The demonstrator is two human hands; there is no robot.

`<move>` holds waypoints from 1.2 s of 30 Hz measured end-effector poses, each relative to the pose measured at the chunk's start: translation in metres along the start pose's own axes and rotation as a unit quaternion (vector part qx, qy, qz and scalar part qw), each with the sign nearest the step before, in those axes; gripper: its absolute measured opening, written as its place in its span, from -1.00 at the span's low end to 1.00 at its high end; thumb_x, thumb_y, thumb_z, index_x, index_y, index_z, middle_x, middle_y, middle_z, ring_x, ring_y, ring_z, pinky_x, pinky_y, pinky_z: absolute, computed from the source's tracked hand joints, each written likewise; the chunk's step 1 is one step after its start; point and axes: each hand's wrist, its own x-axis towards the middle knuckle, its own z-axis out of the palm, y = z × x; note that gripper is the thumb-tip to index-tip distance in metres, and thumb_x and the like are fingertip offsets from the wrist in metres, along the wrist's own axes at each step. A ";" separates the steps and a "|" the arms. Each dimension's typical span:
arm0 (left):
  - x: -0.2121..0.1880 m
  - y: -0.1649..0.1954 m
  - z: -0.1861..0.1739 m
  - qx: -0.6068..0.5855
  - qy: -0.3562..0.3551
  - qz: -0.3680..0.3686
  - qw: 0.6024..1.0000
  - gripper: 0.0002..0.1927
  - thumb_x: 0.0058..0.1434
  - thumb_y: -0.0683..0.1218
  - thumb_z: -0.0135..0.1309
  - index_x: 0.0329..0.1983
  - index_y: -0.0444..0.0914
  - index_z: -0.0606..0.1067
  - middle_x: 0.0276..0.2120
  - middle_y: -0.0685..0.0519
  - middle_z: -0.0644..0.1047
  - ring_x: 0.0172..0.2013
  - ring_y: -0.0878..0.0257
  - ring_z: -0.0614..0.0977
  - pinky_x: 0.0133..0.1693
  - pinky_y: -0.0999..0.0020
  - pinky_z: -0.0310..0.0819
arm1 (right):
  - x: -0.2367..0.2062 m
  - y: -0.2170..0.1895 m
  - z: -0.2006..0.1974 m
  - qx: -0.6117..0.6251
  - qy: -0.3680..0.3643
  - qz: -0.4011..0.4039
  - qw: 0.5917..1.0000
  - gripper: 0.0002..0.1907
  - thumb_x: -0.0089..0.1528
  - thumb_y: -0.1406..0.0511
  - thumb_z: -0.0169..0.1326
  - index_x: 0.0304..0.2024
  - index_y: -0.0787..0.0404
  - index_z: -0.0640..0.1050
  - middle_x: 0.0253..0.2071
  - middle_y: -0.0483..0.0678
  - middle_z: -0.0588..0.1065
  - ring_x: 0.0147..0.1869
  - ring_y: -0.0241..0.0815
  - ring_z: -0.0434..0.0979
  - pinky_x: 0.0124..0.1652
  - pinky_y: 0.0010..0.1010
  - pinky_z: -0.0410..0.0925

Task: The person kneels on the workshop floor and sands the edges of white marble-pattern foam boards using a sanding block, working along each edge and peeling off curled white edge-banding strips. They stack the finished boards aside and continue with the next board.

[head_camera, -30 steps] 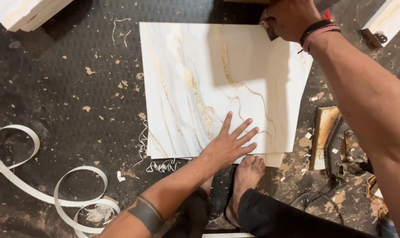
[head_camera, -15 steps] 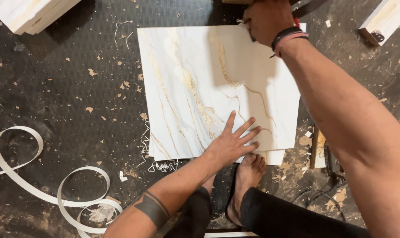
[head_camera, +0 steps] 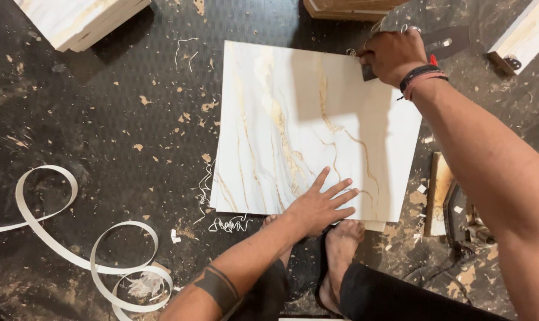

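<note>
Flat on the dark floor lies a square white panel (head_camera: 305,125) with gold, marble-like veining, and everything else arranges itself around it. At the panel's near edge the left hand (head_camera: 320,205) presses down with its fingers spread wide and flat, gripping nothing; that looks like a way to pin the sheet so it cannot slide. At the panel's far right corner the right hand (head_camera: 394,54) is curled tight around a dark flat tool (head_camera: 442,40), its blade end sitting right on the panel's far edge, where thin curled shavings cling, so the grip seems set for working along that edge. Just below the panel's near edge a bare foot in a dark sandal (head_camera: 341,252) rests on the floor, touching or nearly touching the board, perhaps as a second stop. Left of the panel's near corner lie small white curls of trimmings (head_camera: 229,224), and well apart to the left loops a long white edge strip (head_camera: 73,238). To the right of the panel lies a wooden block (head_camera: 439,190), with stacked boards (head_camera: 85,18) beyond its far left corner
</note>
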 end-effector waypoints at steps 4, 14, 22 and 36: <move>-0.006 -0.020 -0.010 -0.092 0.032 0.005 0.995 -0.29 0.19 -0.13 0.04 0.46 -0.05 0.26 0.52 0.08 0.08 0.50 0.21 0.05 0.49 -0.17 -0.28 | -0.003 0.011 0.001 0.075 0.002 -0.025 0.997 -0.81 0.34 0.18 0.10 -0.09 -0.06 0.72 -0.10 -0.10 0.64 -0.06 0.02 0.62 -0.03 -0.10 0.38; -0.020 -0.041 -0.006 -0.055 0.193 -0.079 0.976 -0.15 0.11 0.01 0.21 0.44 -0.34 0.20 0.49 -0.10 0.15 0.49 0.04 0.08 0.45 0.04 -0.08 | -0.003 0.015 -0.006 0.106 0.018 0.054 0.993 -0.86 0.32 0.14 0.17 -0.15 -0.09 0.71 -0.16 -0.06 0.63 -0.11 0.05 0.62 -0.08 -0.13 0.41; -0.016 -0.037 -0.003 0.013 0.222 -0.079 0.972 -0.39 0.31 -0.10 -0.02 0.43 -0.31 0.26 0.49 -0.04 0.17 0.51 0.11 0.09 0.49 0.06 -0.09 | 0.011 0.006 0.002 -0.009 0.024 -0.026 0.999 -0.89 0.33 0.21 0.19 -0.18 -0.16 0.72 -0.31 -0.13 0.63 -0.16 -0.08 0.59 0.10 0.01 0.22; 0.001 -0.030 0.018 0.010 0.218 -0.064 0.974 -0.42 0.32 -0.07 -0.15 0.42 -0.31 0.29 0.49 -0.03 0.19 0.48 0.11 0.14 0.44 -0.01 -0.05 | 0.086 -0.145 -0.013 0.209 0.082 -0.044 0.973 -0.87 0.21 0.36 0.12 -0.25 0.15 0.69 -0.42 0.00 0.60 -0.32 -0.08 0.64 -0.26 -0.25 0.46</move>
